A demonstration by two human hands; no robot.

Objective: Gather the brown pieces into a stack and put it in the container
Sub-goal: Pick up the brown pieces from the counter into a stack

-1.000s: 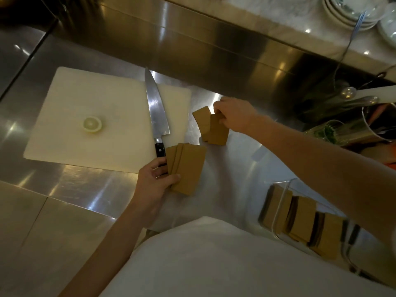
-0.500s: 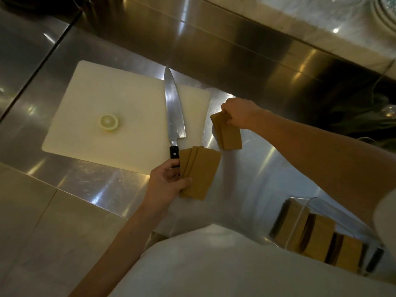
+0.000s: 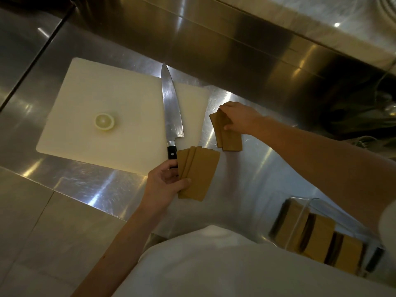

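Flat brown rectangular pieces lie in two groups on the steel counter. My left hand (image 3: 165,183) grips a fanned stack of brown pieces (image 3: 199,174) beside the knife handle. Farther back, my right hand (image 3: 237,120) closes its fingers on a second, smaller bunch of brown pieces (image 3: 230,139) resting on the counter. A clear plastic container (image 3: 300,228) stands at the lower right, with several more brown pieces (image 3: 319,241) upright inside it.
A white cutting board (image 3: 107,99) carries a lemon half (image 3: 104,121) and a large chef's knife (image 3: 171,112) along its right side. A steel backsplash rises behind. My white apron fills the bottom of the view.
My right hand has pulled two loose pieces together into one bunch and lowered them onto the counter. My left hand keeps its stack in place. The camera view has shifted left.
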